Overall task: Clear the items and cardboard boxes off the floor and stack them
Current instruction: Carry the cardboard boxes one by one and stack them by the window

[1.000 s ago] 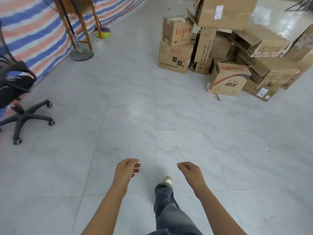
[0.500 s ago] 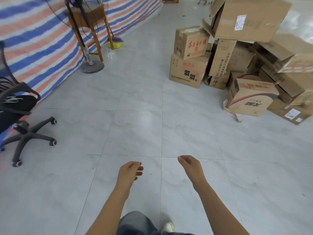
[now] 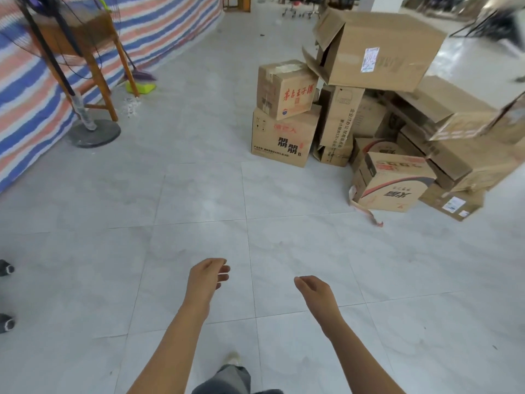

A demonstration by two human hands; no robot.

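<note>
Near centre: left hand [image 3: 208, 275] and right hand [image 3: 315, 291] held out low over the tiled floor [image 3: 199, 194], apart from each other. Fingers of both loosely curled and relaxed, grasping nothing, touching nothing.

Far right: cardboard boxes [image 3: 369, 123] in a heap, well apart from the hands. At the heap's left edge, 2 stacked: small box with red characters [image 3: 287, 88] on top of a larger printed box [image 3: 284, 137]. Just right of these, tall narrow box [image 3: 339, 115] upright, with a large open-flapped box [image 3: 380, 49] tilted across the top, white label on its side. Nearer, white-and-red box [image 3: 395, 183] on the floor, loose strip [image 3: 366, 211] trailing from its near-left corner. Flat labelled box [image 3: 451, 201] just right of it.

Far left: striped tarp [image 3: 170, 21], wooden stool [image 3: 93, 52], fan base [image 3: 95, 133], green and purple cleaning tool [image 3: 140, 86]. Left edge: 2 chair casters [image 3: 6, 268]. Near bottom: 1 shoe [image 3: 233, 358], grey trouser leg [image 3: 227, 379].
</note>
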